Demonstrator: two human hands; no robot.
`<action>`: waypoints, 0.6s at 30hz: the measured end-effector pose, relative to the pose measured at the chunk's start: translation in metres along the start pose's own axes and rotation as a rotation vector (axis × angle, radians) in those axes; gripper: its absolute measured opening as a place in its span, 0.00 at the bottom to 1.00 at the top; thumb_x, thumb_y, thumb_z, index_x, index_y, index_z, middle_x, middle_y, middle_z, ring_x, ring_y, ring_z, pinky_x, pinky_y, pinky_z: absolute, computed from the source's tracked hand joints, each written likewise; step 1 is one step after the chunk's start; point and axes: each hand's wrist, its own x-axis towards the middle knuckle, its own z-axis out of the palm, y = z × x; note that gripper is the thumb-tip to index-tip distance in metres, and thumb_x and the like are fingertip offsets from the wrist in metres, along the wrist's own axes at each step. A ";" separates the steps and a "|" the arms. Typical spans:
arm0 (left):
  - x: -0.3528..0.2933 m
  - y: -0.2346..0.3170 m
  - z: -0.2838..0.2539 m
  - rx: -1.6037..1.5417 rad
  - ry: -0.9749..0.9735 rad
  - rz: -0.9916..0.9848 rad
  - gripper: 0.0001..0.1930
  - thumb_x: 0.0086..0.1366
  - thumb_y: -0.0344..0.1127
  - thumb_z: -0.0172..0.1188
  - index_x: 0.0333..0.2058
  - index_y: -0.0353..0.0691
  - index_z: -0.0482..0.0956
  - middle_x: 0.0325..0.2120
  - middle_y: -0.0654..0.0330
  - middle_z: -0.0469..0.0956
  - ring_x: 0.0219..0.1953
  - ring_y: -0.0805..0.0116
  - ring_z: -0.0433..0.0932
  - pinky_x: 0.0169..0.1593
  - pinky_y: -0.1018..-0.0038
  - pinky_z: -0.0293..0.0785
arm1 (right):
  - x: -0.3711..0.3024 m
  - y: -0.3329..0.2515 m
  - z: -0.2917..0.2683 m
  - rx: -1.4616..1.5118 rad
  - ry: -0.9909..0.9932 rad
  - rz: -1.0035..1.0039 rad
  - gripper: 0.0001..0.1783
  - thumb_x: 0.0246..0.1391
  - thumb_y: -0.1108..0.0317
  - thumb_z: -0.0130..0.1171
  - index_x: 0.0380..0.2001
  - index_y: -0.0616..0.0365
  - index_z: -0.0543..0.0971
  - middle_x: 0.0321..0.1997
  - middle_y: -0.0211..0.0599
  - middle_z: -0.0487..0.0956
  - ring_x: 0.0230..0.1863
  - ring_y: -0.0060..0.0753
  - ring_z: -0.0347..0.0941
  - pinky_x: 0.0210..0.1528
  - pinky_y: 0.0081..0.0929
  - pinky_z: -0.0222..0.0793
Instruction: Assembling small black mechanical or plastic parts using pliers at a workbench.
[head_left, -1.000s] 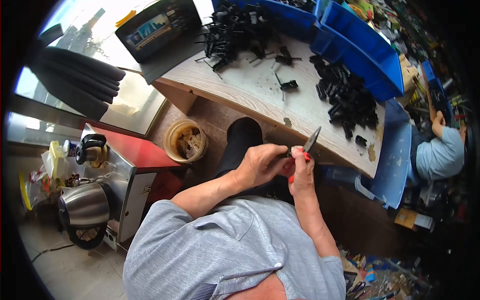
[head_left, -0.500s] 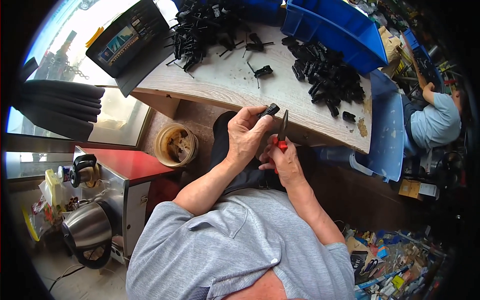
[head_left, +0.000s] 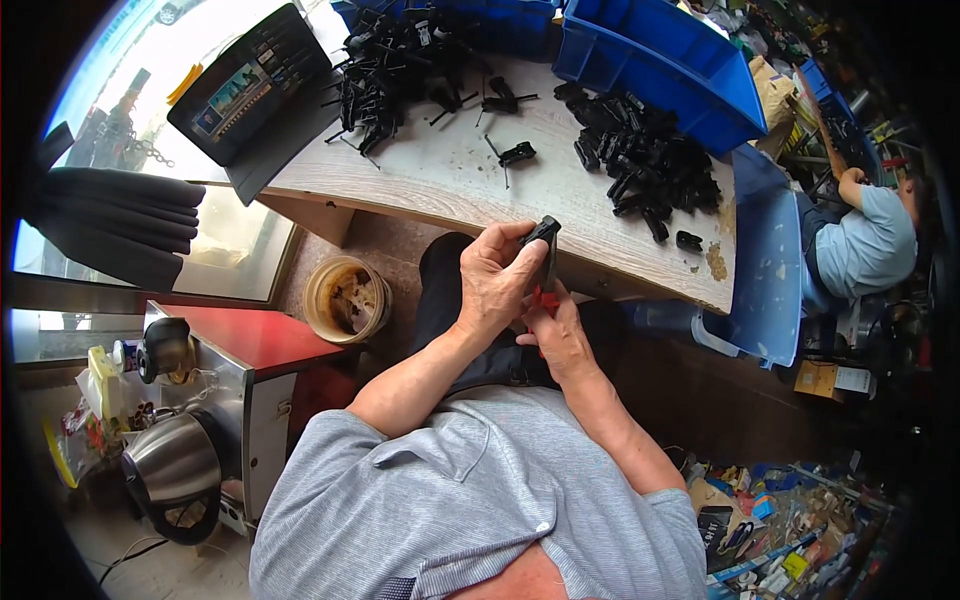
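Note:
Near the front edge of the table, my left hand (head_left: 492, 280) pinches a small black plastic part (head_left: 543, 230) between thumb and fingers. My right hand (head_left: 563, 342) grips red-handled pliers (head_left: 547, 298). Their dark jaws point up and meet or overlap the underside of the part; whether they clamp it I cannot tell. On the wooden table (head_left: 440, 180) beyond, one black piece with thin rods (head_left: 517, 153) lies apart. A heap of similar rodded pieces (head_left: 385, 85) is at the back left, and a pile of black pieces without visible rods (head_left: 645, 165) sits to the right.
A blue bin (head_left: 660, 75) stands at the table's back right, with a larger blue tub (head_left: 765, 260) beside the table. A tablet (head_left: 240, 105) leans at the left. Below are a bucket (head_left: 347, 300) and a red-topped cabinet (head_left: 235, 335). Another person (head_left: 865, 240) works at far right.
My right hand has brought the pliers left and in against the black part. My left hand has shifted slightly, and the part is now tilted more upright.

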 end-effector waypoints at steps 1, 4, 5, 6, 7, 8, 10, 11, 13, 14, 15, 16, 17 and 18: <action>0.000 -0.001 0.001 0.000 0.000 0.000 0.13 0.66 0.27 0.63 0.48 0.29 0.77 0.36 0.57 0.83 0.34 0.77 0.81 0.40 0.80 0.79 | 0.000 0.000 0.001 0.001 0.008 -0.002 0.24 0.54 0.62 0.55 0.53 0.59 0.71 0.33 0.30 0.78 0.37 0.23 0.75 0.30 0.23 0.71; -0.001 -0.003 0.003 0.016 0.023 0.056 0.13 0.66 0.28 0.63 0.47 0.30 0.76 0.31 0.62 0.82 0.29 0.84 0.76 0.30 0.85 0.73 | -0.001 -0.002 0.004 0.028 0.021 0.024 0.23 0.53 0.62 0.56 0.51 0.60 0.71 0.33 0.30 0.78 0.34 0.23 0.74 0.30 0.23 0.71; 0.000 -0.002 0.004 0.016 0.020 0.051 0.13 0.66 0.28 0.64 0.47 0.30 0.76 0.31 0.62 0.82 0.29 0.84 0.76 0.30 0.85 0.73 | 0.000 -0.001 0.003 0.029 0.022 0.023 0.23 0.53 0.62 0.56 0.51 0.60 0.71 0.33 0.30 0.78 0.34 0.23 0.74 0.30 0.23 0.71; 0.000 -0.002 0.004 0.016 0.018 0.046 0.13 0.66 0.28 0.64 0.47 0.30 0.76 0.30 0.62 0.82 0.29 0.84 0.76 0.30 0.85 0.72 | 0.001 0.003 0.001 0.035 0.013 0.025 0.22 0.54 0.63 0.55 0.50 0.61 0.71 0.32 0.31 0.77 0.34 0.23 0.74 0.30 0.23 0.71; 0.000 -0.001 0.003 0.016 0.016 0.045 0.13 0.66 0.28 0.64 0.47 0.30 0.76 0.30 0.62 0.82 0.29 0.84 0.76 0.30 0.85 0.72 | 0.002 0.006 0.000 0.042 0.005 0.028 0.21 0.54 0.63 0.54 0.49 0.61 0.71 0.32 0.31 0.77 0.33 0.23 0.74 0.29 0.23 0.71; 0.000 -0.001 0.002 0.044 0.004 0.026 0.13 0.66 0.27 0.64 0.47 0.29 0.77 0.33 0.60 0.83 0.32 0.81 0.78 0.35 0.83 0.75 | 0.003 0.009 0.000 0.043 0.005 0.029 0.21 0.54 0.63 0.54 0.49 0.61 0.71 0.32 0.31 0.77 0.33 0.23 0.74 0.29 0.23 0.71; 0.000 -0.001 0.001 0.073 -0.009 0.005 0.13 0.66 0.26 0.64 0.48 0.29 0.77 0.36 0.58 0.83 0.35 0.79 0.80 0.40 0.81 0.78 | 0.005 0.012 0.001 0.088 0.012 0.036 0.16 0.53 0.65 0.52 0.45 0.58 0.71 0.29 0.30 0.74 0.27 0.22 0.74 0.29 0.27 0.79; 0.000 -0.003 0.000 0.071 -0.014 0.010 0.13 0.65 0.26 0.64 0.47 0.29 0.77 0.35 0.58 0.83 0.35 0.79 0.80 0.40 0.82 0.78 | 0.005 0.012 0.001 0.089 0.012 0.037 0.16 0.53 0.65 0.52 0.45 0.58 0.71 0.29 0.30 0.74 0.27 0.22 0.74 0.29 0.27 0.79; 0.000 -0.003 0.000 0.069 -0.021 0.014 0.13 0.65 0.26 0.64 0.47 0.29 0.77 0.35 0.59 0.83 0.35 0.79 0.80 0.40 0.82 0.78 | 0.004 0.013 -0.001 0.128 -0.040 0.030 0.11 0.54 0.69 0.50 0.40 0.59 0.72 0.25 0.30 0.73 0.22 0.20 0.72 0.24 0.25 0.79; -0.001 -0.003 0.000 0.085 -0.022 0.018 0.12 0.65 0.26 0.64 0.46 0.29 0.78 0.35 0.59 0.83 0.35 0.79 0.80 0.40 0.82 0.78 | 0.005 0.013 -0.002 0.129 -0.039 0.030 0.11 0.54 0.69 0.50 0.40 0.59 0.72 0.25 0.30 0.73 0.22 0.20 0.72 0.24 0.25 0.79; -0.001 -0.002 0.000 0.100 -0.024 0.022 0.12 0.65 0.25 0.64 0.46 0.29 0.78 0.36 0.59 0.83 0.35 0.79 0.80 0.41 0.82 0.78 | 0.006 0.014 -0.003 0.104 -0.038 0.038 0.09 0.54 0.69 0.50 0.38 0.59 0.73 0.24 0.30 0.72 0.21 0.20 0.71 0.24 0.25 0.79; -0.001 -0.003 0.000 0.101 -0.025 0.022 0.12 0.65 0.25 0.64 0.46 0.29 0.78 0.36 0.59 0.83 0.35 0.79 0.80 0.41 0.82 0.78 | 0.007 0.015 -0.004 0.079 -0.037 0.045 0.08 0.54 0.70 0.49 0.37 0.59 0.73 0.23 0.29 0.72 0.20 0.19 0.70 0.23 0.25 0.79; -0.001 -0.004 0.000 0.104 -0.021 0.030 0.11 0.65 0.25 0.64 0.45 0.29 0.78 0.35 0.59 0.83 0.35 0.79 0.80 0.41 0.82 0.78 | 0.008 0.018 -0.004 0.080 -0.036 0.045 0.08 0.54 0.70 0.49 0.37 0.59 0.73 0.23 0.29 0.72 0.20 0.19 0.70 0.23 0.25 0.79; -0.001 -0.004 0.000 0.106 -0.017 0.037 0.11 0.65 0.25 0.64 0.45 0.29 0.78 0.35 0.59 0.83 0.35 0.79 0.80 0.41 0.82 0.78 | 0.010 0.022 -0.004 0.077 -0.026 0.042 0.08 0.55 0.70 0.49 0.36 0.59 0.73 0.23 0.30 0.72 0.20 0.20 0.70 0.23 0.25 0.79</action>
